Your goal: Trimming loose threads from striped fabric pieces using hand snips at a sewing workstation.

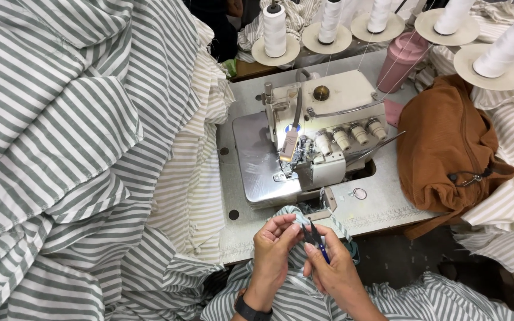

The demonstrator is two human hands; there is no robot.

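My left hand (273,248) pinches a corner of green-and-white striped fabric (297,215) just in front of the table's near edge. Close beside it, my right hand (332,267) holds small blue-handled thread snips (317,239), their blades pointing up at the pinched fabric. Both hands sit below the cream overlock sewing machine (322,128), whose metal bed plate (257,157) lies to the upper left of them. More of the striped cloth drapes over my lap.
A large heap of striped fabric (72,154) fills the left side. A brown zipped garment (447,148) lies right of the machine. Several white thread cones (275,27) stand at the back, beside a pink cup (401,59). The grey table (382,205) carries a small ring.
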